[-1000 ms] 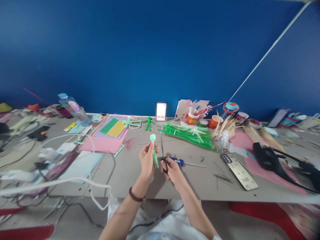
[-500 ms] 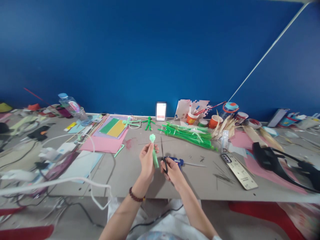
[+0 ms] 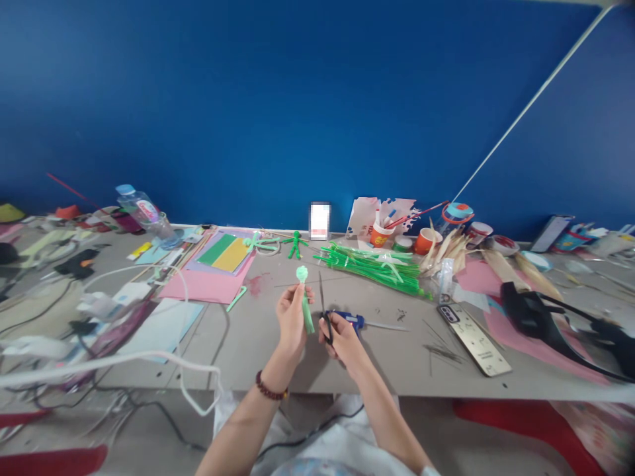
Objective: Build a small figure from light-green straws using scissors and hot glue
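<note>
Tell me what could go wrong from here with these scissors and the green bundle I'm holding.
The scissors in your right hand are close to your left hand, so a slip might nick it or the light green bundle it holds. The blue glue gun lies right by your right hand; if it's hot, which I can't tell, brushing it could burn you. The white cable loops past the table edge, where an arm might snag it.

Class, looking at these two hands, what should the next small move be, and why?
Probably the right hand should bring the black-handled metal scissors across to the lower ends of the pale-green fuzzy bundle. The left hand grips that bundle below its rounded top, leaving those ends free, while the scissors are held close beside it but not touching.
</note>
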`<state>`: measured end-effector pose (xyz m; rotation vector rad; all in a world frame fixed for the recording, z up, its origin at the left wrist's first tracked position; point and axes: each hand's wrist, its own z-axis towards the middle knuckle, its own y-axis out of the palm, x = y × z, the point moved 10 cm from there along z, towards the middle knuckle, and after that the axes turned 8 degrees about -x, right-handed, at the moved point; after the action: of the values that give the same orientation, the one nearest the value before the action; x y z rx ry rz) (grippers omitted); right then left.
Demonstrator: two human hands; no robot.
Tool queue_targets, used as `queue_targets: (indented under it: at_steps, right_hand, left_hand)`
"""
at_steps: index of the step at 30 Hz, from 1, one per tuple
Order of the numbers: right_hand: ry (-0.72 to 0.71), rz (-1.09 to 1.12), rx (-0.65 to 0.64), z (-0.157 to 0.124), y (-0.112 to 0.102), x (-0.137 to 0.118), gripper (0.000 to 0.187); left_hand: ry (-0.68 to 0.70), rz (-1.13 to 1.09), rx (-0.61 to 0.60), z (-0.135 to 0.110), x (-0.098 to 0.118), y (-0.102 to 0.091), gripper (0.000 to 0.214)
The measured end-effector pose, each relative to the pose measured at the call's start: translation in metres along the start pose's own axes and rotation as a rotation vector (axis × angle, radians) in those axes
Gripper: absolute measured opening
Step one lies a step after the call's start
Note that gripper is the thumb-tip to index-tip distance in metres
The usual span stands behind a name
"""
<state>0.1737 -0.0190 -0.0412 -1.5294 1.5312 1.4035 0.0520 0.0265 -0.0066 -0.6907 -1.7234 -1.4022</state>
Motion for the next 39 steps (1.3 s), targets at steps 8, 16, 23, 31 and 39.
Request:
queue_targets:
  at_steps: [8, 16, 23, 31, 39]
  right_hand:
    - [-0.011, 0.007, -0.01, 0.0031, -0.0001, 0.0015, 0.045]
    - [-0.032, 0.006, 0.01, 0.004, -0.004, -0.0002, 0.044]
    - [-0.007, 0.013, 0.029, 0.0008, -0.004, -0.0026, 0.043]
    - [-0.003, 0.008, 0.02, 0.0003, -0.003, -0.005, 0.043]
    - [-0.021, 0.023, 0.026, 0.002, -0.006, -0.0037, 0.046]
  left_hand:
    - [-0.016, -0.018, -0.006, 0.0005, -0.0013, 0.0006, 0.021]
    - [-0.011, -0.012, -0.009, -0.0004, 0.0011, 0.0011, 0.021]
    - [-0.012, -0.018, -0.013, 0.0001, 0.0008, 0.0011, 0.019]
    - [-0.015, -0.019, -0.007, -0.0009, 0.0028, 0.0017, 0.02]
    - [-0.019, -0.018, -0.008, -0.0006, 0.0016, 0.0029, 0.021]
